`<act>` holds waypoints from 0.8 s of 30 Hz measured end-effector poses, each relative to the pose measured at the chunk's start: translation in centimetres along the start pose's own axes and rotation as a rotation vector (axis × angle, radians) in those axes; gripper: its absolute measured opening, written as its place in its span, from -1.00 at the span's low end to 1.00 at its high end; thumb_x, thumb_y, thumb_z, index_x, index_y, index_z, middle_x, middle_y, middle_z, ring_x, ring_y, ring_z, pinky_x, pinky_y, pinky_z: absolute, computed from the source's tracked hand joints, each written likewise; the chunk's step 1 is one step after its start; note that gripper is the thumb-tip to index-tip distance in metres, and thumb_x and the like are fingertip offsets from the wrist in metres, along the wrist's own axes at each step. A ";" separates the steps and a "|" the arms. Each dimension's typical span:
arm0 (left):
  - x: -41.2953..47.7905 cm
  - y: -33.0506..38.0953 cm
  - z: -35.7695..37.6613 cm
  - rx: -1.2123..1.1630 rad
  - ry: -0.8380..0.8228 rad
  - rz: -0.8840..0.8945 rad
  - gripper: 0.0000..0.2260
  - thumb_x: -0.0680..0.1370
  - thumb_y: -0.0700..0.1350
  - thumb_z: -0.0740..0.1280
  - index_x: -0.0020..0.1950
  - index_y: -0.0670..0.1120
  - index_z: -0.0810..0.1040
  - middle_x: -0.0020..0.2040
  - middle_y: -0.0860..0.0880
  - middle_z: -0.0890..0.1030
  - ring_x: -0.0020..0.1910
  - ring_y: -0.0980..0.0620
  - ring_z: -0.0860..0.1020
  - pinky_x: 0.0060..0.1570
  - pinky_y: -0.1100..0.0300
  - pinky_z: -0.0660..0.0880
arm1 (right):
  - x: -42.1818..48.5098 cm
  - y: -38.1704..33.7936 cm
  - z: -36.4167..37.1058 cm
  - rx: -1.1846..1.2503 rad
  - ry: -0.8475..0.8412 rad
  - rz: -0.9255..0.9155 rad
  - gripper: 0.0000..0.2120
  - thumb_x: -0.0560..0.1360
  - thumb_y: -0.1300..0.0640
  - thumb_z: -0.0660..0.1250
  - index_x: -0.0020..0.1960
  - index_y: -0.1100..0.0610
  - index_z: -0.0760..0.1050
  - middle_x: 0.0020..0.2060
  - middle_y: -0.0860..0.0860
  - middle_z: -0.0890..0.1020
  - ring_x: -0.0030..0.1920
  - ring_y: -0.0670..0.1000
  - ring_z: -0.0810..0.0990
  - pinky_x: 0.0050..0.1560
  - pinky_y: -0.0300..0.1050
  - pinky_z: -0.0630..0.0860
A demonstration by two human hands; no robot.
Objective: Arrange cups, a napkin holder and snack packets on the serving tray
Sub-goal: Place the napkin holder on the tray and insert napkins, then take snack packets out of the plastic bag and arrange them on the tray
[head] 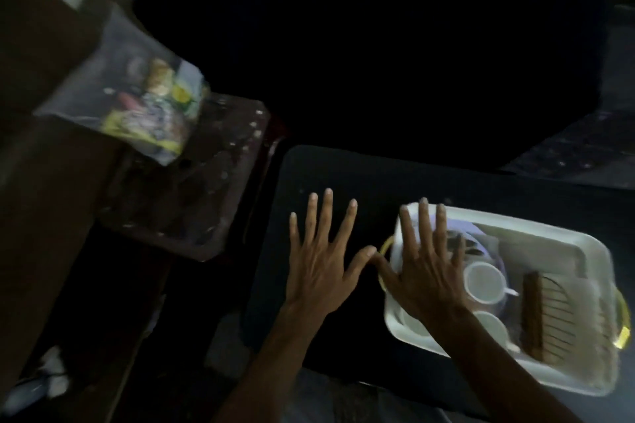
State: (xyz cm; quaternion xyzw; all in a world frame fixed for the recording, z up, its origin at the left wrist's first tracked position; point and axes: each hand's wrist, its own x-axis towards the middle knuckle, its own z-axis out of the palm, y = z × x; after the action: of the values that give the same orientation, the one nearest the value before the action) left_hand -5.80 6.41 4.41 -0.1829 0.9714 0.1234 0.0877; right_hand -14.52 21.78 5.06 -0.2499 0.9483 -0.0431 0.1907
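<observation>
Hovering spread-fingered: right hand (426,275) over tray (515,225), left hand (319,268) beside it.

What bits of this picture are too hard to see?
Head view:
- Bag of snacks: blurred, so the packets can't be told apart or counted.
- Tray: its left end is hidden under the right hand.
- Lower cup: partly covered by the right forearm.
- Room beyond the table: too dark.

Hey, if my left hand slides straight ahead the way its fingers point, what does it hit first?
Probably nothing: the left hand faces only bare black tabletop up to its far edge; beyond that is too dark to judge.
</observation>
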 end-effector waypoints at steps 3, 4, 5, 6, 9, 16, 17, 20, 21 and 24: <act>-1.0 -4.9 -1.9 -0.013 0.067 -0.065 -0.34 0.63 0.37 -0.18 0.66 0.09 -0.05 0.68 -0.11 -0.12 0.66 -0.13 -0.18 0.58 -0.26 -0.08 | 1.2 -4.4 -0.4 -0.033 0.002 -0.038 -0.06 0.40 -0.51 -0.29 0.61 0.03 -0.10 0.60 0.09 -0.15 0.59 0.14 -0.24 0.49 0.36 0.04; -1.2 -6.6 -2.5 -0.022 0.094 -0.084 -0.36 0.64 0.35 -0.15 0.66 0.08 -0.02 0.68 -0.10 -0.08 0.66 -0.12 -0.15 0.58 -0.26 -0.04 | 1.6 -5.9 -0.5 -0.033 -0.002 -0.047 -0.06 0.40 -0.51 -0.30 0.61 0.02 -0.12 0.60 0.07 -0.17 0.59 0.13 -0.26 0.50 0.35 0.02; -1.4 -8.3 -3.1 -0.034 0.122 -0.102 -0.37 0.65 0.34 -0.13 0.66 0.07 0.01 0.68 -0.10 -0.05 0.66 -0.12 -0.12 0.58 -0.25 -0.01 | 1.9 -7.3 -0.5 -0.029 -0.004 -0.057 -0.07 0.40 -0.51 -0.30 0.61 0.02 -0.14 0.60 0.06 -0.19 0.58 0.11 -0.28 0.51 0.34 0.00; -1.5 -10.1 -3.7 -0.051 0.147 -0.122 -0.38 0.66 0.32 -0.12 0.66 0.07 0.03 0.68 -0.09 -0.03 0.66 -0.11 -0.11 0.58 -0.24 0.00 | 2.2 -8.7 -0.6 -0.024 -0.005 -0.068 -0.07 0.40 -0.51 -0.29 0.61 0.01 -0.15 0.60 0.06 -0.20 0.58 0.11 -0.29 0.51 0.33 -0.01; -1.5 -15.1 -5.7 -0.099 0.213 -0.179 -0.42 0.68 0.27 -0.09 0.65 0.05 0.09 0.68 -0.09 0.01 0.66 -0.11 -0.06 0.58 -0.22 0.03 | 3.4 -12.8 -0.9 -0.019 0.001 -0.098 -0.10 0.44 -0.49 -0.20 0.61 0.01 -0.12 0.60 0.05 -0.18 0.58 0.10 -0.28 0.52 0.33 -0.03; 2.6 -29.0 -11.8 -0.426 0.588 -0.558 -0.41 0.65 0.07 0.29 0.60 -0.13 0.25 0.59 -0.24 0.26 0.58 -0.23 0.23 0.49 -0.04 0.22 | 6.1 -21.4 -1.9 -0.066 0.007 -0.169 -0.14 0.47 -0.47 -0.26 0.60 0.02 -0.13 0.60 0.07 -0.18 0.58 0.13 -0.26 0.52 0.32 -0.01; 3.6 -31.0 -13.0 -0.533 0.654 -0.674 -0.36 0.63 0.08 0.32 0.62 -0.15 0.21 0.59 -0.25 0.25 0.58 -0.23 0.22 0.49 0.04 0.18 | 6.3 -22.4 -2.1 -0.060 0.010 -0.173 -0.15 0.47 -0.47 -0.27 0.60 0.02 -0.13 0.60 0.08 -0.17 0.59 0.13 -0.25 0.52 0.32 0.00; 6.8 -36.2 -16.0 -0.889 0.812 -0.982 -0.28 0.57 0.13 0.39 0.61 -0.14 0.21 0.55 -0.22 0.35 0.53 -0.20 0.34 0.49 0.04 0.24 | 6.6 -24.8 -3.1 -0.028 0.025 -0.174 -0.17 0.48 -0.45 -0.24 0.58 0.02 -0.08 0.60 0.10 -0.08 0.59 0.15 -0.16 0.51 0.33 0.07; 7.8 -37.5 -16.8 -1.058 0.835 -1.024 -0.31 0.56 0.13 0.41 0.58 -0.11 0.26 0.50 -0.18 0.44 0.48 -0.16 0.41 0.47 0.02 0.32 | 6.5 -25.2 -3.4 -0.016 0.034 -0.170 -0.18 0.49 -0.44 -0.21 0.58 0.03 -0.05 0.59 0.11 -0.05 0.59 0.16 -0.12 0.50 0.33 0.10; 9.7 -40.1 -18.1 -1.504 0.810 -1.014 -0.45 0.55 0.10 0.43 0.47 -0.06 0.40 0.21 -0.08 0.63 0.31 -0.10 0.58 0.29 0.04 0.52 | 6.0 -25.9 -4.0 0.005 0.033 -0.139 -0.19 0.49 -0.44 -0.16 0.58 0.03 -0.01 0.59 0.11 0.01 0.59 0.15 -0.08 0.48 0.32 0.18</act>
State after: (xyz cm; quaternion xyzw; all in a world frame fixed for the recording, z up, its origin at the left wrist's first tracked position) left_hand -1.89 -37.95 11.24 -0.6132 0.4039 0.5835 -0.3470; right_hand -8.99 -3.83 11.26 -0.3140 0.9316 -0.0627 0.1723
